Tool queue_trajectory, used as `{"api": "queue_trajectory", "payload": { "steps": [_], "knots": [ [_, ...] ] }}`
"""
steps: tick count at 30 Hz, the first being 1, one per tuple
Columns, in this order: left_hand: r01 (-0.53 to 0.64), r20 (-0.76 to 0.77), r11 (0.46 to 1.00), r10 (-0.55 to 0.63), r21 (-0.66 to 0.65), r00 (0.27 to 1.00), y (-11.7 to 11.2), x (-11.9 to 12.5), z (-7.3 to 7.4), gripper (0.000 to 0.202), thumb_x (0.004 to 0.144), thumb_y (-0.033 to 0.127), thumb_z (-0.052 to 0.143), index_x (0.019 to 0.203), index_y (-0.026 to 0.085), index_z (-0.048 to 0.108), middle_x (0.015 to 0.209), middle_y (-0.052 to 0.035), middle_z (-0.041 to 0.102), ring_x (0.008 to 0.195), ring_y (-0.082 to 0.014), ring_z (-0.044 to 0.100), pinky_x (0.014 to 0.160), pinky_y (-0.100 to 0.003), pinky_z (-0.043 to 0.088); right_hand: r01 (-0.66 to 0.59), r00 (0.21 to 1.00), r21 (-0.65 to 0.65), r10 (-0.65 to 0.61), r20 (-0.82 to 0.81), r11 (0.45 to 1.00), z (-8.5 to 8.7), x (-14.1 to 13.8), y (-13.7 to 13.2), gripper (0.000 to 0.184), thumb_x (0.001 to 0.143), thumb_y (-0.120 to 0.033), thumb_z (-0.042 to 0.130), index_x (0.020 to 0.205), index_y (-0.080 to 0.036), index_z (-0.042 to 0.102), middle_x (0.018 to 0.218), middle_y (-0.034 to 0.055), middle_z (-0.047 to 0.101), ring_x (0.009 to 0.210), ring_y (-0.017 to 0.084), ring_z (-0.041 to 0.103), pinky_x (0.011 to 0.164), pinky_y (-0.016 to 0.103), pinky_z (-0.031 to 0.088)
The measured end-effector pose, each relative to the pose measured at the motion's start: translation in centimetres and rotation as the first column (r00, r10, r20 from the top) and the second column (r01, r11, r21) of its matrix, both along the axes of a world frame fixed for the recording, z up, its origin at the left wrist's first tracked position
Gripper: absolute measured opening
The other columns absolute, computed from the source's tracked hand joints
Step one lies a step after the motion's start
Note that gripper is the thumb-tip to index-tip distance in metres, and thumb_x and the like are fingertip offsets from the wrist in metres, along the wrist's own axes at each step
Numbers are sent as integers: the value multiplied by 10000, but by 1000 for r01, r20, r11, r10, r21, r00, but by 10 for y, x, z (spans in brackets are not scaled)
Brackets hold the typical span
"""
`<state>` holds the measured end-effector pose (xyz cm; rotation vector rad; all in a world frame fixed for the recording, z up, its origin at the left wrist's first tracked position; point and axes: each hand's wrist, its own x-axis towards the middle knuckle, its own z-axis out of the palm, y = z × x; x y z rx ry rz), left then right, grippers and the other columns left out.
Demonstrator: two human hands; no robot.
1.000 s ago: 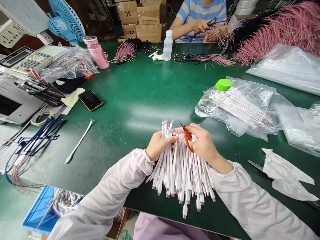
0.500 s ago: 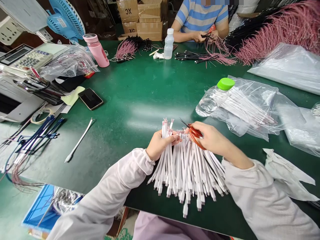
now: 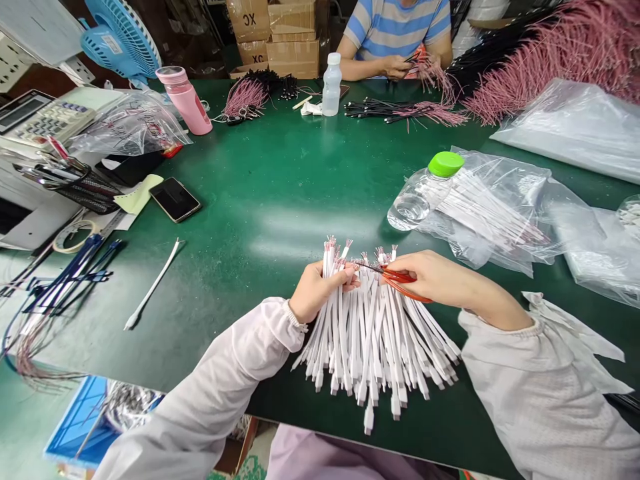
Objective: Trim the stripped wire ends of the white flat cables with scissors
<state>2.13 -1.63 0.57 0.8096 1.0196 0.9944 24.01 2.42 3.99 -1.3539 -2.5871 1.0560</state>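
A fanned bundle of short white flat cables (image 3: 373, 340) lies on the green table (image 3: 270, 180) in front of me, stripped pink wire ends pointing away. My left hand (image 3: 320, 287) is closed round a few cables at the bundle's left side, holding their ends upright. My right hand (image 3: 433, 277) grips orange-handled scissors (image 3: 400, 277), whose thin blades point left across the cable tips toward my left fingers. One loose white cable (image 3: 153, 285) lies apart on the table to the left.
A clear bottle with a green cap (image 3: 425, 190) lies on plastic bags of white cables (image 3: 500, 213) at right. A phone (image 3: 175, 199), pink bottle (image 3: 185, 100), blue fan (image 3: 117, 40) and calculator (image 3: 43, 117) stand left. Another person (image 3: 397, 33) handles pink wires across the table.
My right hand has swung outward to the right and turned the scissors flat, blades now pointing left at the cable tips. The bundle has fanned wider to the right. My left hand stayed put.
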Motion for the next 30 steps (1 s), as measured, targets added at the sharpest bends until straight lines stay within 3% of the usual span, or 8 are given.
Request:
{"api": "queue_trajectory", "payload": {
  "steps": [5, 19, 30],
  "knots": [
    [-6, 1, 1000, 6, 6, 1000, 1, 0, -1, 334, 635, 377, 795, 758, 99, 656, 645, -20, 629, 623, -135, 605, 715, -314, 488, -7, 997, -10, 7, -73, 1000, 1, -1, 0, 434, 877, -498, 482, 572, -190, 455, 545, -23, 407, 436, 83, 312, 413, 229, 242],
    [16, -49, 1000, -15, 23, 999, 0, 0, -2, 305, 671, 367, 779, 788, 103, 679, 733, -59, 680, 688, -170, 661, 713, -310, 525, -66, 997, 63, 68, -37, 996, 3, -2, -2, 363, 893, -391, 458, 587, -196, 461, 603, -2, 487, 483, 108, 426, 448, 238, 307],
    [39, -86, 997, -32, 74, 996, -1, 0, -3, 284, 680, 366, 767, 731, 112, 651, 706, -49, 662, 679, -166, 660, 683, -285, 524, -27, 1000, -10, 27, 13, 1000, 2, 0, -1, 378, 876, -397, 477, 571, -194, 385, 552, -27, 395, 455, 88, 319, 434, 244, 246]
  ]
}}
